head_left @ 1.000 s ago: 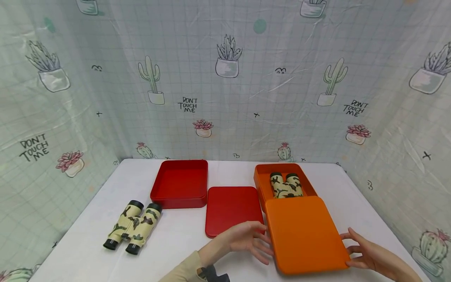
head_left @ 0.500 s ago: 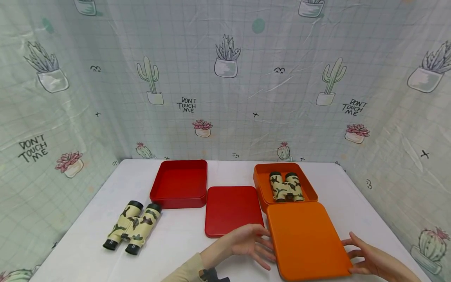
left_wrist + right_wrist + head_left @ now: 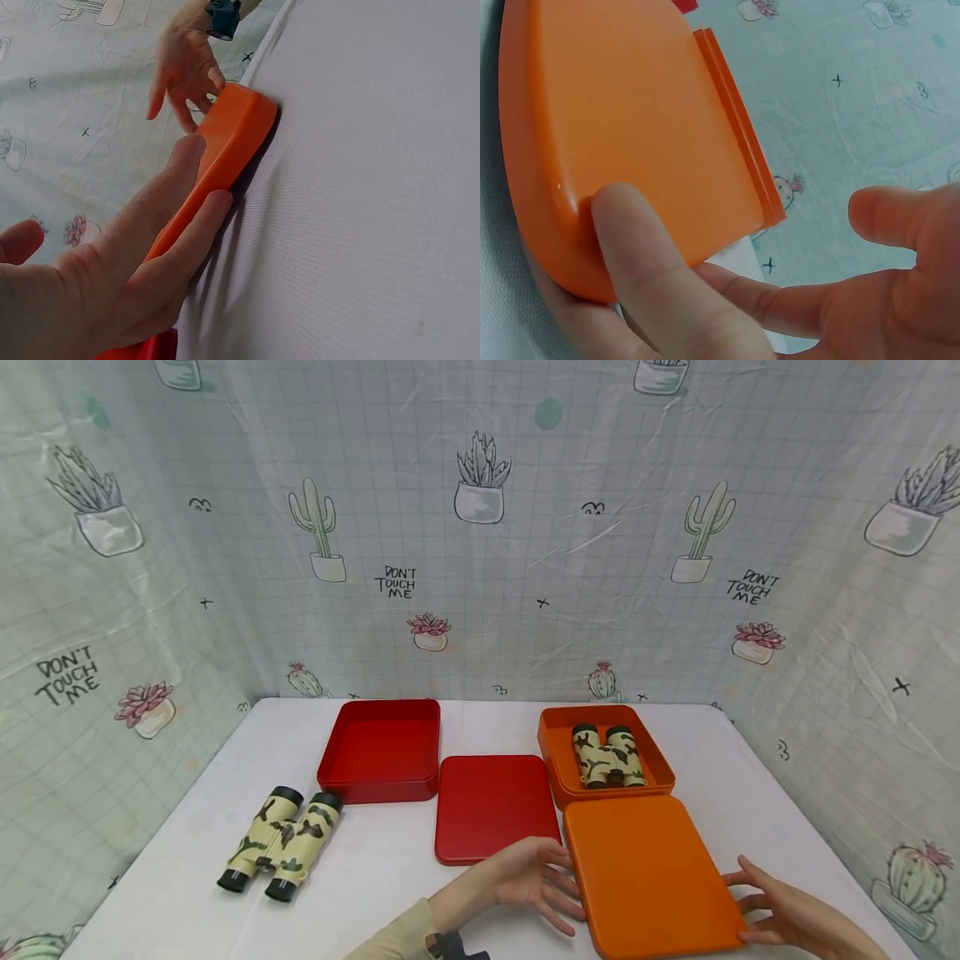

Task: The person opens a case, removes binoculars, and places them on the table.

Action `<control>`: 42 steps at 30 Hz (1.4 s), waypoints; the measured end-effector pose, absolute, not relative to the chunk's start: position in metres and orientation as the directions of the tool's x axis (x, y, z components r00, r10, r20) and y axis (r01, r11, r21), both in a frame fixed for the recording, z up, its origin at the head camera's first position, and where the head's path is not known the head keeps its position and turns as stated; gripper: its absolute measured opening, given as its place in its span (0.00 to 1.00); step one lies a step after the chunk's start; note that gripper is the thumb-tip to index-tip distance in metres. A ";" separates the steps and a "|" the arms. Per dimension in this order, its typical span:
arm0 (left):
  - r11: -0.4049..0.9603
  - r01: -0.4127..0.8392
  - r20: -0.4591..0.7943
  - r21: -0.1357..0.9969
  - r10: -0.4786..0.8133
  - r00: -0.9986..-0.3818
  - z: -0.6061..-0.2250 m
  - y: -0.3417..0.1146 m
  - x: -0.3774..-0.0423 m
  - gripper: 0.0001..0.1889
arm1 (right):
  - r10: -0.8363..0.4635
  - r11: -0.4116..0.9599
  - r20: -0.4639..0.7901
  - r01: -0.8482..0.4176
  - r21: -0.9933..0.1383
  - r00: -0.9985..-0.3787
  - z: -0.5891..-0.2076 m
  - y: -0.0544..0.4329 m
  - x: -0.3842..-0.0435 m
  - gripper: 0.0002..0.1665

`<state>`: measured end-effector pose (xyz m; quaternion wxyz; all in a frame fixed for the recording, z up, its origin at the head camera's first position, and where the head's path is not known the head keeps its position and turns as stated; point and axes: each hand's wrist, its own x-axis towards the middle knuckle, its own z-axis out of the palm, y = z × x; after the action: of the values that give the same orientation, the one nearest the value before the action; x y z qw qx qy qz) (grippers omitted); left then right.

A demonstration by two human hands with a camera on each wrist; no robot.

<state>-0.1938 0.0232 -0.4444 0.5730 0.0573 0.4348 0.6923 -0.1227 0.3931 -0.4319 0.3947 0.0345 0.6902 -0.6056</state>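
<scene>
On a white table [image 3: 375,877], a red box [image 3: 378,792] and an orange box [image 3: 553,768] are seen. Just before the second, an orange lid [image 3: 652,868] is crowded by a red lid [image 3: 495,806] and touched by the left hand [image 3: 534,881] and right hand [image 3: 780,910], fingers apart. Binoculars [image 3: 607,757] are tucked inside the orange box.

A screened-off booth here, cactus-print sheet [image 3: 480,577] hanging along left, back and right, white table [image 3: 390,860] between, wider room hidden.
</scene>
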 end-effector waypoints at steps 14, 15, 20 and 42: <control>0.013 -0.787 -0.470 0.617 0.808 -0.355 -0.446 0.020 -0.195 0.30 | -0.368 0.301 -0.602 0.521 -0.799 -0.709 -0.437 0.390 -0.124 0.47; 0.011 -0.790 -0.472 0.613 0.807 -0.355 -0.446 0.020 -0.195 0.30 | -0.367 0.305 -0.601 0.518 -0.799 -0.710 -0.436 0.390 -0.125 0.47; -0.002 -0.802 -0.483 0.597 0.798 -0.361 -0.446 0.021 -0.196 0.30 | -0.366 0.323 -0.587 0.493 -0.808 -0.722 -0.436 0.394 -0.125 0.47; -0.019 -0.820 -0.477 0.572 0.806 -0.351 -0.446 0.024 -0.192 0.28 | -0.268 0.394 -0.605 0.488 -0.779 -0.750 -0.429 0.402 -0.122 0.46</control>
<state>-0.1921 0.0239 -0.4458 0.5694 -0.0087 0.4076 0.7138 -0.1220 0.4019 -0.4286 0.3462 0.0727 0.7596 -0.5458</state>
